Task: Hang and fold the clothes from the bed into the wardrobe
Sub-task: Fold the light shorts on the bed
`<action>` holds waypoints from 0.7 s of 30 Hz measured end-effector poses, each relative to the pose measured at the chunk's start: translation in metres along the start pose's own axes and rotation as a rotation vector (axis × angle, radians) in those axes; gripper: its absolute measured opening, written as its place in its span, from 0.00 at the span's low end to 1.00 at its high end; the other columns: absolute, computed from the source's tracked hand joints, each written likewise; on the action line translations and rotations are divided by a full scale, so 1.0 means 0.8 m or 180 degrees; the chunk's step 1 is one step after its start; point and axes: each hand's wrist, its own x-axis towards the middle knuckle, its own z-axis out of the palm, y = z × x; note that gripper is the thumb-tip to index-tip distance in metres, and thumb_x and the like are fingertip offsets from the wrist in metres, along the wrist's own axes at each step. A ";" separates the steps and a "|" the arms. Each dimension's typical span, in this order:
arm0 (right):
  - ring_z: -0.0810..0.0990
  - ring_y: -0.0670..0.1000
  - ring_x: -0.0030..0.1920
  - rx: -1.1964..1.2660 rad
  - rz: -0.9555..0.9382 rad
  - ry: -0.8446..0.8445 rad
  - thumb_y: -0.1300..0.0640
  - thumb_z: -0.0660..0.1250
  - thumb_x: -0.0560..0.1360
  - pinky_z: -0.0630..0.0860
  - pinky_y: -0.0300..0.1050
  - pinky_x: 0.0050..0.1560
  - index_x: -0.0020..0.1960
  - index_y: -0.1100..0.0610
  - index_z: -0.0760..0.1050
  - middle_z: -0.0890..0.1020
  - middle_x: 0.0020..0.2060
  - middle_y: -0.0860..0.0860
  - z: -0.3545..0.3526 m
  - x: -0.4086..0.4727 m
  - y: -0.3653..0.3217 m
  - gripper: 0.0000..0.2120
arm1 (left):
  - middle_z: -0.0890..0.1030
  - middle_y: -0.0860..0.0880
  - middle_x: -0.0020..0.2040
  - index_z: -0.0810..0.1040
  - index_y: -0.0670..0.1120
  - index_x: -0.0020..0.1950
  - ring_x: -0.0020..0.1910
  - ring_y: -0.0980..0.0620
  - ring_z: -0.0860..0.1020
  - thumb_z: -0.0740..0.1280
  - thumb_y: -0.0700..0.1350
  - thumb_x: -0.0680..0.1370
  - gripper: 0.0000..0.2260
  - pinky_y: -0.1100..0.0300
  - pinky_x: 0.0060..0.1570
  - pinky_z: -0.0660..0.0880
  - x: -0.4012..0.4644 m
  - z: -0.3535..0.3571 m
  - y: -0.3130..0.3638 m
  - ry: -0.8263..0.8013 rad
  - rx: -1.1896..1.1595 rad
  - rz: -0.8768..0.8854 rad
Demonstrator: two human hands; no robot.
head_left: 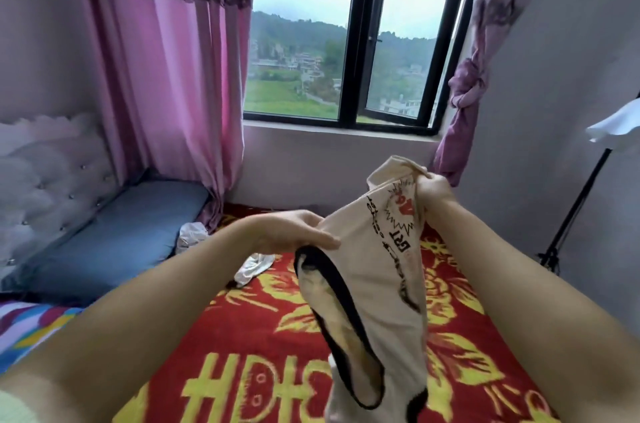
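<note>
I hold up a cream T-shirt with a black-trimmed neck and a black and red print, above the bed. My right hand grips the shirt's upper end, near the window wall. My left hand holds the shirt's left edge just above the black collar, thumb on top and fingers behind the cloth. The garment hangs between both hands down to the bottom of the view. A white garment lies crumpled on the bed beyond my left arm.
The bed has a red blanket with yellow flowers and letters. A blue pillow lies against a tufted headboard at the left. Pink curtains frame a window straight ahead. A black stand with a white cloth stands at the right wall.
</note>
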 end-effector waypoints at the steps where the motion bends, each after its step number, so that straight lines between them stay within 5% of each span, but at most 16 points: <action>1: 0.75 0.48 0.31 -0.0357 0.0045 -0.0104 0.63 0.57 0.81 0.73 0.36 0.27 0.59 0.65 0.75 0.76 0.35 0.52 -0.005 0.001 0.010 0.12 | 0.84 0.45 0.47 0.82 0.42 0.50 0.45 0.50 0.82 0.72 0.44 0.71 0.10 0.58 0.47 0.79 -0.004 -0.005 0.012 0.0100 -0.0154 0.0117; 5: 0.76 0.50 0.57 -0.1192 0.0328 -0.1626 0.62 0.65 0.77 0.72 0.46 0.53 0.70 0.57 0.68 0.77 0.57 0.52 -0.012 -0.016 0.023 0.22 | 0.80 0.47 0.37 0.81 0.45 0.41 0.36 0.51 0.79 0.73 0.46 0.72 0.05 0.61 0.38 0.77 0.003 -0.004 0.059 0.0545 -0.0728 0.0601; 7: 0.78 0.41 0.58 -0.1343 0.0139 -0.2580 0.61 0.65 0.77 0.75 0.34 0.49 0.69 0.48 0.69 0.77 0.63 0.44 -0.007 -0.035 0.012 0.21 | 0.78 0.49 0.34 0.82 0.47 0.36 0.32 0.53 0.77 0.70 0.45 0.75 0.07 0.60 0.35 0.75 0.015 0.005 0.069 0.0778 -0.0999 0.0690; 9: 0.80 0.38 0.54 -0.1170 0.0111 -0.3170 0.61 0.65 0.78 0.78 0.34 0.44 0.62 0.43 0.73 0.80 0.58 0.40 0.004 -0.053 0.001 0.18 | 0.78 0.48 0.37 0.83 0.47 0.42 0.33 0.53 0.76 0.66 0.42 0.77 0.07 0.58 0.36 0.72 0.026 0.011 0.072 0.0882 -0.1375 0.0725; 12: 0.77 0.48 0.61 -0.1041 0.0074 -0.2863 0.52 0.67 0.78 0.76 0.49 0.52 0.64 0.45 0.71 0.78 0.60 0.45 0.024 -0.074 0.000 0.16 | 0.82 0.45 0.44 0.78 0.44 0.56 0.38 0.50 0.80 0.62 0.41 0.79 0.09 0.58 0.36 0.78 0.027 0.016 0.076 0.0612 -0.1500 0.0741; 16: 0.80 0.50 0.52 -0.1074 -0.0480 -0.1716 0.51 0.66 0.77 0.75 0.42 0.43 0.58 0.52 0.74 0.81 0.52 0.50 0.055 -0.083 0.020 0.11 | 0.82 0.42 0.49 0.73 0.42 0.65 0.42 0.47 0.81 0.62 0.38 0.80 0.14 0.56 0.37 0.79 0.018 0.016 0.083 0.0518 -0.1113 0.0640; 21: 0.79 0.39 0.36 -0.1270 -0.0955 -0.1457 0.53 0.66 0.76 0.71 0.31 0.32 0.46 0.49 0.74 0.81 0.41 0.46 0.088 -0.079 0.034 0.01 | 0.82 0.42 0.44 0.76 0.39 0.60 0.39 0.47 0.81 0.62 0.35 0.79 0.10 0.54 0.42 0.80 0.007 0.006 0.090 0.1001 -0.0658 0.0662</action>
